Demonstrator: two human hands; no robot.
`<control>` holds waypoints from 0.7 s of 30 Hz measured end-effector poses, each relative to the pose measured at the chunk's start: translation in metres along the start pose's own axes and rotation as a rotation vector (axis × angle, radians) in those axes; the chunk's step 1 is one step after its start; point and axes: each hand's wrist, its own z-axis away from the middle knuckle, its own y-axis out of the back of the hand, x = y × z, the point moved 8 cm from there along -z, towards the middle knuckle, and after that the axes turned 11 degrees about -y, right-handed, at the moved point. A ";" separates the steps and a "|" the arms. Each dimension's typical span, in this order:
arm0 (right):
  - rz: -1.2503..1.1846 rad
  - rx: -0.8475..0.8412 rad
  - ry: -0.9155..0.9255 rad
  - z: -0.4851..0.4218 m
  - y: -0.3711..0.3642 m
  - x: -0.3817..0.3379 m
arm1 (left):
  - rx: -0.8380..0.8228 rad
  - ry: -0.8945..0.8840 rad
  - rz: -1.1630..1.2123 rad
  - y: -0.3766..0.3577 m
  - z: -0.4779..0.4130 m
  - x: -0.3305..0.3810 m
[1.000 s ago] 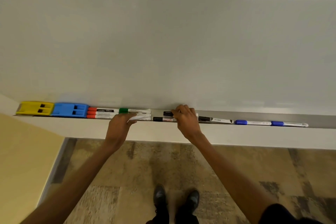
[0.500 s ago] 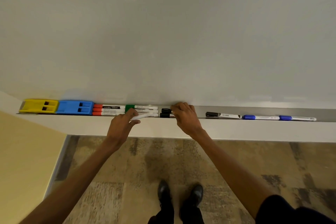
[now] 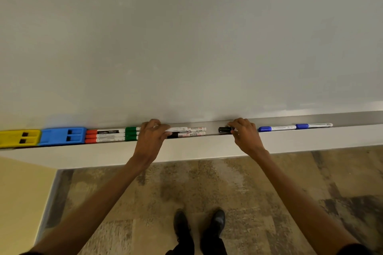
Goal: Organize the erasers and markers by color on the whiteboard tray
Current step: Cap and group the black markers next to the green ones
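The whiteboard tray (image 3: 213, 130) runs across the view. From the left it holds a yellow eraser (image 3: 18, 138), a blue eraser (image 3: 62, 135), three red markers (image 3: 103, 135) and green markers (image 3: 131, 133). My left hand (image 3: 152, 137) lies over the green markers' barrels, its fingers closed on a white-barrelled marker (image 3: 178, 129) whose cap is hidden. Two black markers (image 3: 189, 134) lie just right of it. My right hand (image 3: 245, 137) pinches the barrel of a lone black marker (image 3: 224, 129). Two blue markers (image 3: 275, 128) lie end to end further right.
The whiteboard (image 3: 186, 37) fills the upper view. A white ledge (image 3: 196, 149) sits below the tray. Patterned floor and my shoes (image 3: 199, 225) are beneath, and a yellow surface (image 3: 20, 203) stands at the lower left.
My right hand left the two black markers and moved right onto the lone black marker. My left hand brought its white-barrelled marker down onto the tray beside the green ones.
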 end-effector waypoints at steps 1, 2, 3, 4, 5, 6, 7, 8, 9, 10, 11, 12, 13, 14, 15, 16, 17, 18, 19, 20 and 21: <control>0.000 -0.012 -0.003 -0.001 -0.001 0.001 | 0.014 -0.007 0.020 0.000 -0.004 0.006; -0.004 -0.019 -0.005 -0.002 -0.002 0.001 | 0.020 -0.024 0.025 -0.001 -0.008 0.012; -0.010 -0.022 -0.008 -0.003 -0.003 0.001 | 0.016 -0.043 0.017 -0.003 -0.011 0.017; -0.018 -0.024 -0.012 -0.005 -0.003 0.001 | 0.003 -0.053 0.005 -0.006 -0.014 0.022; -0.025 -0.026 -0.015 -0.006 -0.003 0.002 | -0.009 -0.055 0.001 -0.009 -0.016 0.025; -0.030 -0.029 -0.014 -0.006 -0.003 0.003 | -0.015 -0.052 0.006 -0.012 -0.019 0.027; -0.034 -0.029 -0.008 -0.005 -0.003 0.003 | -0.024 -0.044 0.016 -0.016 -0.021 0.028; -0.041 -0.018 0.006 -0.002 -0.001 0.003 | -0.044 -0.040 0.028 -0.020 -0.023 0.032; -0.054 0.009 0.023 0.002 0.004 0.002 | -0.065 -0.039 0.041 -0.025 -0.025 0.036; -0.075 0.047 0.035 0.007 0.011 0.002 | -0.074 -0.050 0.053 -0.028 -0.028 0.041; -0.100 0.092 0.039 0.013 0.021 0.002 | -0.075 -0.062 0.071 -0.030 -0.033 0.048; -0.123 0.140 0.034 0.020 0.032 0.004 | -0.064 -0.067 0.091 -0.031 -0.037 0.057; -0.140 0.189 0.023 0.028 0.042 0.008 | -0.047 -0.063 0.119 -0.032 -0.042 0.066; -0.151 0.234 0.009 0.037 0.053 0.014 | -0.031 -0.060 0.146 -0.033 -0.048 0.076; -0.158 0.268 -0.011 0.046 0.062 0.022 | -0.025 -0.066 0.168 -0.036 -0.053 0.088; -0.161 0.285 -0.037 0.056 0.069 0.030 | -0.028 -0.080 0.179 -0.040 -0.059 0.101; -0.158 0.288 -0.064 0.065 0.074 0.040 | -0.035 -0.088 0.193 -0.048 -0.064 0.111; -0.149 0.283 -0.088 0.074 0.078 0.049 | -0.042 -0.093 0.205 -0.056 -0.070 0.122; -0.139 0.276 -0.105 0.083 0.080 0.059 | -0.049 -0.092 0.213 -0.065 -0.075 0.131; -0.132 0.271 -0.116 0.091 0.081 0.068 | -0.063 -0.093 0.208 -0.076 -0.080 0.140; -0.128 0.265 -0.127 0.098 0.082 0.077 | -0.081 -0.095 0.196 -0.088 -0.084 0.147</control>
